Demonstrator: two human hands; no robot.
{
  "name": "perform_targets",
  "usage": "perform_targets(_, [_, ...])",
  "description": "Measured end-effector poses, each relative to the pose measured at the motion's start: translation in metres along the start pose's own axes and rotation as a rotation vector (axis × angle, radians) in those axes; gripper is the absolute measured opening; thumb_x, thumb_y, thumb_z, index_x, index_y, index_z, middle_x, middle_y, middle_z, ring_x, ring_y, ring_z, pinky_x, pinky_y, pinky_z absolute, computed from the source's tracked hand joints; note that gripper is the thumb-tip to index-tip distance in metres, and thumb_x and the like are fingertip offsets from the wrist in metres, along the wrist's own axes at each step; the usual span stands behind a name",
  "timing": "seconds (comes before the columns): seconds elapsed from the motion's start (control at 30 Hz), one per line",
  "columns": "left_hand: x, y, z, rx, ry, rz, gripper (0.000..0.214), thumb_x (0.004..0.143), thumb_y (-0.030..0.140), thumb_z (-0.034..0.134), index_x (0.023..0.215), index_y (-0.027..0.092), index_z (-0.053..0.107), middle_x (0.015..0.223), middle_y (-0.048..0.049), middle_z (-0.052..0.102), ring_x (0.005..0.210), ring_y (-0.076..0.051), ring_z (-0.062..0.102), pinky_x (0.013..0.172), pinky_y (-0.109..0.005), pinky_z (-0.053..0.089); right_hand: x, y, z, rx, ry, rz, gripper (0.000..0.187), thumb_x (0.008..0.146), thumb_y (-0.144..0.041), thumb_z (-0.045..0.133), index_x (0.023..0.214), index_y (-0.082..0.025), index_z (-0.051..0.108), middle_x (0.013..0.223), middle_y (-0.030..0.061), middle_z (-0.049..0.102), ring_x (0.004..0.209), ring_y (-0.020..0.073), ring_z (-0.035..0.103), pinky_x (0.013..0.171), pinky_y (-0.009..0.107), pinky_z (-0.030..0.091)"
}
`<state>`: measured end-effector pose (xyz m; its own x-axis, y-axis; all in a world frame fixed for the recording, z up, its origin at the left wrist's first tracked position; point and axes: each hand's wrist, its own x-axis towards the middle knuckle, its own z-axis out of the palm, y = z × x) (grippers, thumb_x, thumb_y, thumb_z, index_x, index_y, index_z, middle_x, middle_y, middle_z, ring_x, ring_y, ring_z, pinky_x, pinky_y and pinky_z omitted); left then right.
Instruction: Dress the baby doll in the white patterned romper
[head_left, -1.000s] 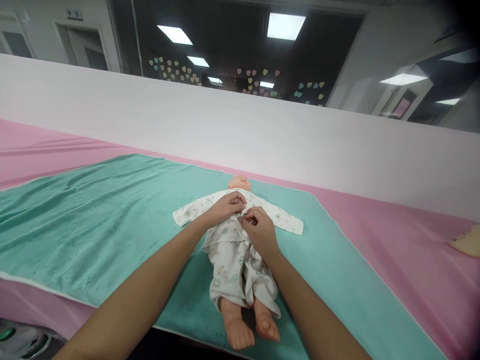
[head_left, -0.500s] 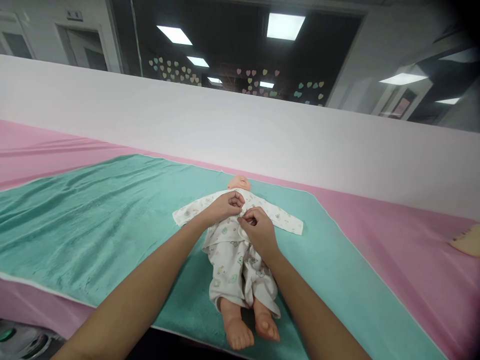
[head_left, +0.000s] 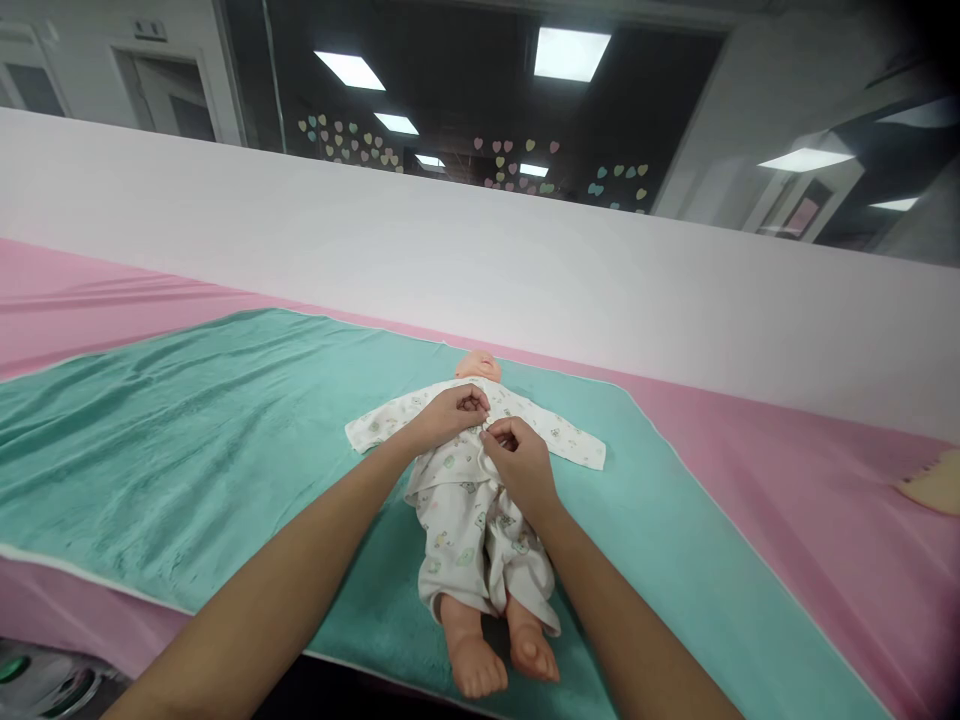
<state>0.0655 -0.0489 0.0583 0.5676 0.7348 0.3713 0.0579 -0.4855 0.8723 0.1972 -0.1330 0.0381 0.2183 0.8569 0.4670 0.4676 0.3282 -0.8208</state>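
Note:
A baby doll [head_left: 480, 365] lies on its back on a teal towel [head_left: 187, 430], head away from me and bare feet toward me. It wears a white printed shirt [head_left: 559, 435] with sleeves spread out and matching trousers [head_left: 461, 550]. My left hand [head_left: 448, 414] rests on the doll's chest, fingers curled and pinching the shirt front. My right hand [head_left: 517, 462] sits just beside it, fingers closed on the same shirt front near the middle. What exactly the fingertips pinch is too small to make out.
The towel covers a pink sheet [head_left: 810, 500] on a long table. A white partition [head_left: 525, 270] runs along the far side. A tan object [head_left: 934, 485] lies at the right edge. A round grey thing [head_left: 45, 680] shows at the bottom left.
Both hands stay on the doll's chest; the fingers shift only slightly. The doll has not moved.

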Motion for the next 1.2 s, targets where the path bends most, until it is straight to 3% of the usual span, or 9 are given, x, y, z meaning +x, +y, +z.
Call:
perform_targets(0.2, [-0.002,0.004,-0.002,0.096,-0.020,0.057,0.023,0.077,0.029,0.045,0.083,0.019,0.065,0.088,-0.0041,0.062,0.080,-0.018,0.053,0.073,-0.030,0.040,0.004,0.004,-0.006,0.171,0.056,0.074,0.026,0.077,-0.042,0.049,0.070,-0.018,0.058,0.065,0.0007,0.059,0.063,0.0142,0.052,0.061,0.027,0.041])
perform_targets(0.37, [-0.001,0.000,-0.003,0.062,-0.027,0.093,0.016,0.073,0.024,0.047,0.066,0.018,0.060,0.080,-0.0027,0.060,0.079,-0.017,0.054,0.078,-0.030,0.040,0.006,0.007,-0.008,0.194,0.046,0.098,0.030,0.080,-0.045,0.047,0.069,-0.019,0.055,0.063,0.0006,0.058,0.060,0.0135,0.052,0.059,0.026,0.040])
perform_targets(0.43, [0.001,-0.007,-0.005,0.030,0.018,0.096,0.014,0.073,0.023,0.048,0.064,0.017,0.058,0.078,-0.0023,0.060,0.079,-0.017,0.054,0.079,-0.029,0.040,0.004,0.006,-0.009,0.153,0.001,0.085,0.031,0.080,-0.046,0.046,0.065,-0.019,0.053,0.059,-0.0013,0.056,0.056,0.0125,0.050,0.057,0.025,0.039])
perform_targets(0.5, [0.004,-0.017,-0.010,0.059,0.165,0.085,0.013,0.074,0.023,0.047,0.070,0.018,0.058,0.082,-0.0021,0.060,0.081,-0.016,0.054,0.081,-0.029,0.040,0.002,0.004,-0.011,0.086,-0.066,0.061,0.034,0.081,-0.047,0.045,0.059,-0.020,0.049,0.053,-0.0031,0.053,0.050,0.0116,0.046,0.054,0.025,0.037])
perform_targets(0.6, [0.009,-0.038,-0.020,0.278,0.369,0.083,0.019,0.076,0.020,0.044,0.087,0.020,0.061,0.099,-0.0040,0.061,0.096,-0.018,0.052,0.086,-0.031,0.038,-0.001,0.002,-0.012,-0.047,-0.114,0.017,0.038,0.080,-0.047,0.046,0.053,-0.020,0.045,0.046,-0.0046,0.045,0.047,0.0110,0.040,0.050,0.024,0.032])
perform_targets(0.77, [0.008,-0.061,-0.030,0.729,0.341,0.017,0.031,0.088,0.029,0.034,0.107,0.025,0.058,0.120,-0.0043,0.056,0.113,-0.022,0.045,0.094,-0.036,0.030,0.000,0.006,-0.015,-0.033,-0.110,0.008,0.039,0.080,-0.047,0.046,0.053,-0.020,0.045,0.045,-0.0057,0.036,0.045,0.0102,0.034,0.049,0.024,0.029])
perform_targets(0.93, [-0.001,-0.064,-0.039,0.968,0.271,-0.094,0.042,0.090,0.041,0.025,0.120,0.024,0.048,0.119,-0.0077,0.056,0.106,-0.026,0.050,0.086,-0.038,0.034,0.017,0.050,-0.036,-0.059,0.016,0.051,0.034,0.081,-0.047,0.042,0.060,-0.020,0.047,0.052,-0.0038,0.048,0.052,0.0127,0.044,0.055,0.025,0.034])
perform_targets(1.1, [-0.013,-0.067,-0.060,1.085,0.184,-0.303,0.051,0.087,0.054,0.021,0.122,0.027,0.046,0.112,-0.0067,0.058,0.097,-0.026,0.054,0.077,-0.035,0.039,0.039,0.110,-0.084,-0.445,-0.043,0.151,0.019,0.078,-0.036,0.046,0.087,-0.022,0.054,0.067,-0.0013,0.059,0.065,0.0161,0.053,0.060,0.025,0.035])
perform_targets(1.2, [-0.027,-0.068,-0.077,1.134,0.141,-0.394,0.057,0.081,0.063,0.026,0.118,0.025,0.049,0.110,-0.0074,0.058,0.099,-0.026,0.053,0.074,-0.034,0.040,0.048,0.130,-0.114,-0.706,-0.082,0.151,0.017,0.079,-0.036,0.043,0.082,-0.023,0.053,0.071,0.0000,0.060,0.063,0.0158,0.051,0.055,0.025,0.032])
